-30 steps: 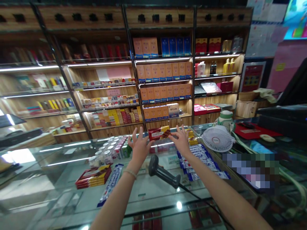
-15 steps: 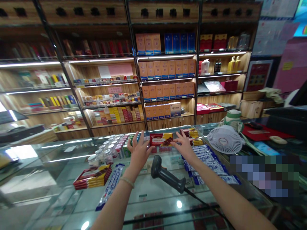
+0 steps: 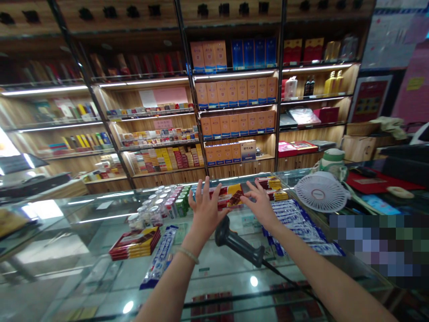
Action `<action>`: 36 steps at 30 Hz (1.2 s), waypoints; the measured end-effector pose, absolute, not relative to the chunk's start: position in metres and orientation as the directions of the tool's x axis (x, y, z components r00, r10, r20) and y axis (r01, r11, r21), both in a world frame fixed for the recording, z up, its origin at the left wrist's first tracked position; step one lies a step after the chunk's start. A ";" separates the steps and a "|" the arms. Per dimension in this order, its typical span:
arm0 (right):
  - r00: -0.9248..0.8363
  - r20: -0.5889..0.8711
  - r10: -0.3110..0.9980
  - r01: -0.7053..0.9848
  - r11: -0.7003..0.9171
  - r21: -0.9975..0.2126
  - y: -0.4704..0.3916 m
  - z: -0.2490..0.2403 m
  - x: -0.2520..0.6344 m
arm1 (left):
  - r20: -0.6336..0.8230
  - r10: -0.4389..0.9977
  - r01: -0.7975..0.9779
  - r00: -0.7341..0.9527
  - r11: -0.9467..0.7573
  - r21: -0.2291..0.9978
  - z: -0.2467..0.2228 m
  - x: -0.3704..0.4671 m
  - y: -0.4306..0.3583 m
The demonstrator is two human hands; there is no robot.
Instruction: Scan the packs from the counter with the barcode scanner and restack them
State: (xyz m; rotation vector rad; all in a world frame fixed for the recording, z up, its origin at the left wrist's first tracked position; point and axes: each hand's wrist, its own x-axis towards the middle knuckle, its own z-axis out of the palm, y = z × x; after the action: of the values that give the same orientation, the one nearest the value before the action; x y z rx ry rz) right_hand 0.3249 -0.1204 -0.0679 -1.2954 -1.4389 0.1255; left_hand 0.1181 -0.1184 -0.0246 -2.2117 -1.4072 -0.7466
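A red-and-yellow chocolate pack faces me above the far part of the glass counter. My right hand has its thumb and forefinger at the pack's right end, seemingly pinching it. My left hand, fingers spread, covers the pack's left end; whether it touches is unclear. Below the hands lies a dark barcode scanner with a cable. Similar packs are stacked at the left and behind my right hand. Blue-and-white wrapped bars lie beside my right forearm, and another bar by my left.
Rows of small jars and green tubs stand left of my hands. A white fan and a green-white jug are on the right. Shelves with boxes line the wall behind.
My left hand has moved right, now overlapping the chocolate pack's left end. The right hand stays at its right end. The view has shifted slightly.
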 end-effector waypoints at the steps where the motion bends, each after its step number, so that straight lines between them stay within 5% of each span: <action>1: 0.243 0.632 0.735 0.614 0.388 -0.687 -0.122 -0.067 0.323 | 0.629 0.692 0.910 0.354 -0.409 -0.062 -0.024 0.119 -0.119; 17: -0.167 0.623 0.764 0.594 0.582 -0.555 -0.157 -0.052 0.311 | 0.677 0.674 0.916 0.296 -0.402 0.000 -0.024 0.111 -0.118; 24: -0.003 0.668 0.744 0.784 0.417 -0.461 -0.141 -0.056 0.330 | 0.663 0.694 0.894 0.281 -0.440 0.083 -0.021 0.107 -0.119; 36: -0.136 0.693 0.708 0.902 0.379 -0.209 -0.136 -0.072 0.327 | 0.756 0.444 0.693 0.481 -0.721 -0.017 -0.041 0.115 -0.121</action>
State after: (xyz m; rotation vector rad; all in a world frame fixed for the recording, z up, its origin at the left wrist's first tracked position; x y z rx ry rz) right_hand 0.3273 -0.1364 -0.0719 -1.3893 -1.9029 -0.3343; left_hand 0.1148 -0.1208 -0.0406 -2.4106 -0.9601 -1.0921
